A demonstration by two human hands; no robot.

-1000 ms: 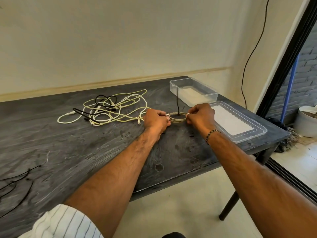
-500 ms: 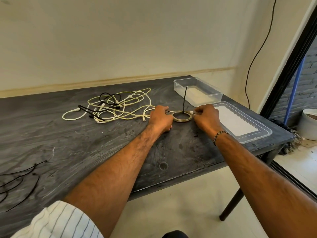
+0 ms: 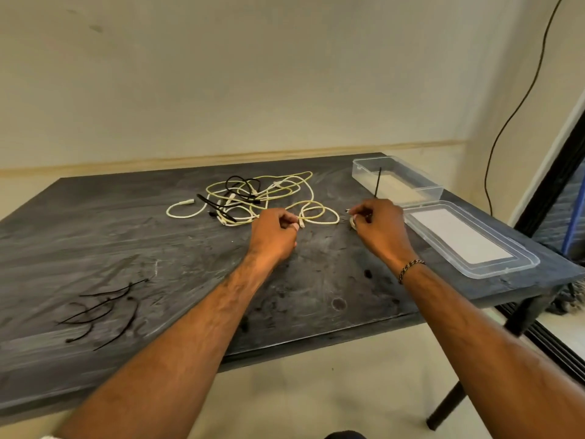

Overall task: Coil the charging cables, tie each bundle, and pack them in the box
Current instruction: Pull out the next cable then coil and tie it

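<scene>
we see two bare arms reaching out over a dark desk (image 3: 133, 236). the left hand (image 3: 274, 233) has its fingers curled in, and its grip pinches the white end of a pale yellow cable (image 3: 316, 213) that lies in a loose loop on the desk between the two hands. the right hand (image 3: 378, 228) is curled too, and its grip holds a small bundle (image 3: 352, 222) that we can only see a little bit of, peeking out by the fingers. a thin black tie (image 3: 377, 182) sticks straight up from behind that hand. we cannot tell just how the tie is held. the right wrist wears a thin bracelet (image 3: 410, 269). behind the left hand there is a messy pile of cables (image 3: 253, 194), pale yellow ones and black ones all mixed up, with one end lying out to the left. the clear box (image 3: 395, 182) sits open at the far right corner of the desk, behind the right hand, and we cannot make out any cables in it. its clear lid (image 3: 468, 239) lies flat just beside it, closer to us. some more black ties (image 3: 104, 308) lie on the near left part of the desk, well apart from the hands. a black wire (image 3: 522, 99) hangs down the wall on the right.
</scene>
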